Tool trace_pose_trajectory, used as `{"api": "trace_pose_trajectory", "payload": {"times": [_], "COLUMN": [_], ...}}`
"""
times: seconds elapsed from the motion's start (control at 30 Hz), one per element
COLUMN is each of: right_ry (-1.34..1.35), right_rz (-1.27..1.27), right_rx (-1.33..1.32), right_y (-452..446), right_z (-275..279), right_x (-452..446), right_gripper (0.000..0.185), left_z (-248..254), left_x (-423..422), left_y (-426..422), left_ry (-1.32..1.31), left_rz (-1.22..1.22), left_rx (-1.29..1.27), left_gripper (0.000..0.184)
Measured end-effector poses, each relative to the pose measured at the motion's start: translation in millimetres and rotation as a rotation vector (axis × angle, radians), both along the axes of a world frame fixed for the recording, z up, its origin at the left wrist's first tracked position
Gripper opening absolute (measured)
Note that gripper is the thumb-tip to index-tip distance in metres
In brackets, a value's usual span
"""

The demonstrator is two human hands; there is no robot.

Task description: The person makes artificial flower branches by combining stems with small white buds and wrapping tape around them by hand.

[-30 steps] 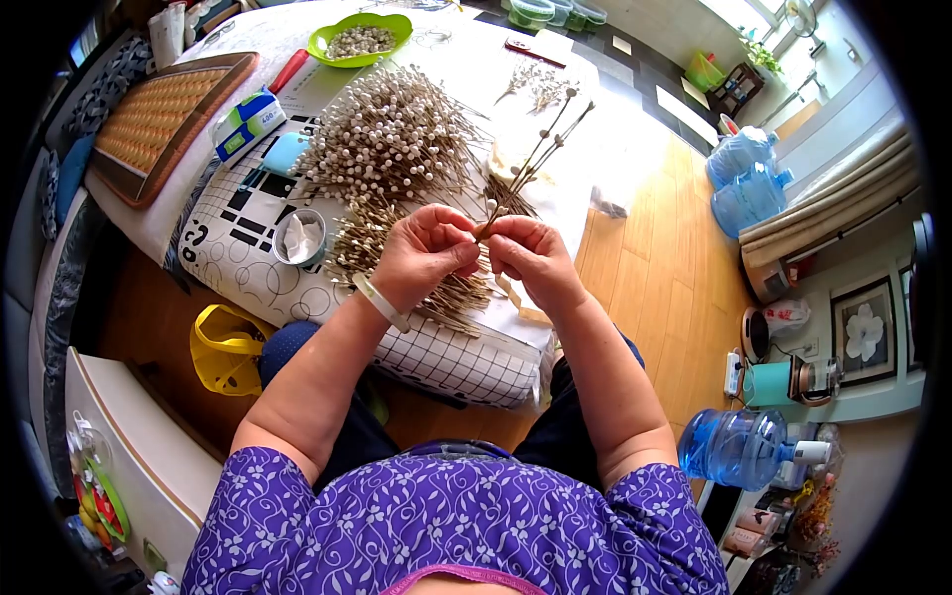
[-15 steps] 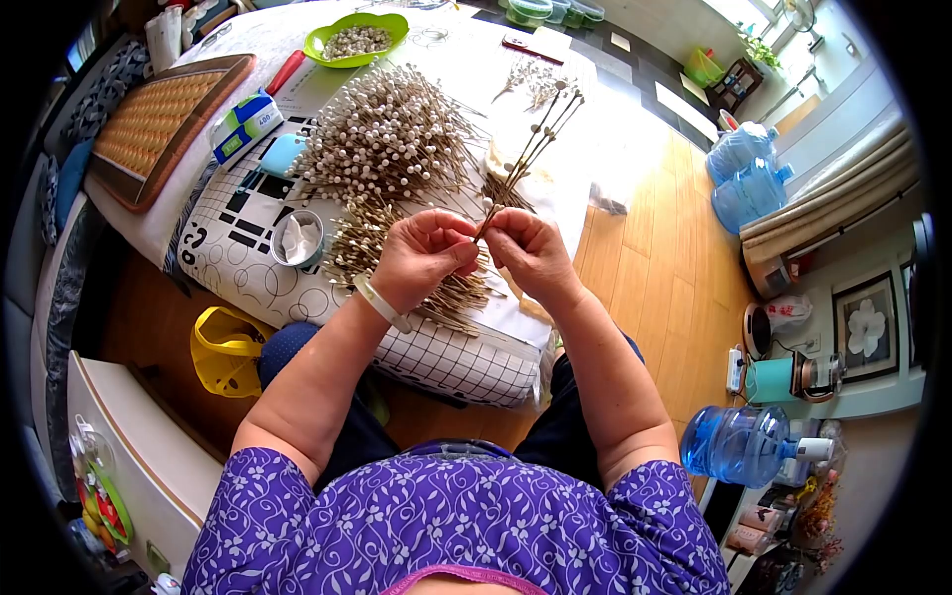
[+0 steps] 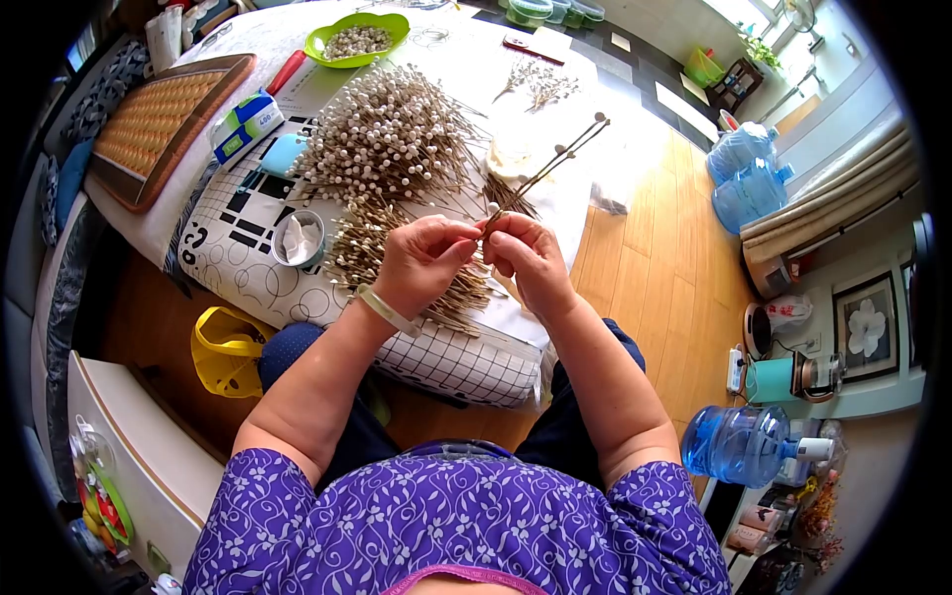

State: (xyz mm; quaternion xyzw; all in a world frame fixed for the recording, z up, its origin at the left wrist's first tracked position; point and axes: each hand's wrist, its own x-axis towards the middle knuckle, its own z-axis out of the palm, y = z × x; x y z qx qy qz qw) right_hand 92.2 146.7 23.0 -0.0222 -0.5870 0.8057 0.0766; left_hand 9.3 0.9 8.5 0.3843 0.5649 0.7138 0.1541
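Observation:
Both hands meet over the table's near edge. My left hand (image 3: 428, 263) is pinched closed at the base of a small bunch of thin brown stems (image 3: 555, 164). My right hand (image 3: 531, 260) also pinches the bunch, its fingertips close to the left ones. The stems lean up to the right and end in dark round tips, with one white bead (image 3: 493, 209) low down by the fingers. What exactly lies between the fingertips is hidden. Just beyond is a big heap of white-beaded stems (image 3: 392, 134), and a smaller heap of pale-tipped stems (image 3: 372, 243) lies beside my left hand.
A cup with white tissue (image 3: 298, 239) stands left of the heaps, near a light blue box (image 3: 285, 155). At the back are a green bowl of white beads (image 3: 357, 42) and loose beaded sprigs (image 3: 540, 81). A yellow bag (image 3: 226, 352) sits below the table's left side.
The stem bunch has tilted from nearly upright down to the right, and its tips look closer together. My right hand has turned slightly; both hands remain pinched together.

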Motion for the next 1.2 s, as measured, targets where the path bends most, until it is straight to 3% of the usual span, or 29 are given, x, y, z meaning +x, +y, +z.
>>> {"api": "trace_pose_trajectory", "payload": {"times": [0.03,0.13,0.27,0.37,0.43,0.47,0.53,0.6,0.7,0.87,1.2], "right_ry": [0.003,0.003,0.008,0.049,0.055,0.061,0.035,0.01,-0.029,-0.033,0.007], "right_rz": [-0.028,-0.068,-0.092,-0.105,-0.106,-0.107,-0.087,-0.066,-0.068,-0.094,-0.115], "right_rx": [0.021,0.047,0.058,0.066,0.081,0.095,0.058,0.023,0.009,0.136,0.047], "right_y": [-2.4,-6.0,-6.1,-5.8,-5.2,-4.8,-1.4,-0.4,-1.1,-0.1,-5.0], "right_z": [-0.6,-2.5,-8.6,-13.1,-12.8,-12.8,-9.6,-7.0,-4.7,-7.4,-10.1], "right_x": [-1.2,-3.2,-7.0,-10.1,-10.2,-10.1,-8.3,-7.4,-7.1,-9.3,-6.4], "right_gripper": [0.011,0.012,0.012,0.011,0.01,0.01,0.01,0.01,0.01,0.008,0.007], "left_z": [0.5,1.1,0.2,-3.5,-5.0,-4.0,0.2,4.3,7.2,0.3,2.7], "left_x": [-1.1,-1.1,4.8,5.3,3.5,1.0,-4.6,-5.8,-8.7,-11.1,0.8], "left_y": [-1.0,-2.0,1.2,4.2,5.0,4.2,0.8,-1.4,-4.4,-4.8,1.3], "left_ry": [0.222,0.312,0.245,0.134,-0.186,-0.186,-0.436,-0.45,-0.68,-0.638,-0.454], "left_rz": [0.065,0.1,0.146,0.161,0.03,0.029,-0.16,-0.185,-0.322,-0.294,-0.06], "left_rx": [-0.057,-0.087,-0.035,0.013,0.057,0.057,-0.071,-0.116,-0.173,-0.159,-0.176], "left_gripper": [0.013,0.013,0.014,0.013,0.012,0.012,0.01,0.009,0.013,0.014,0.011]}}
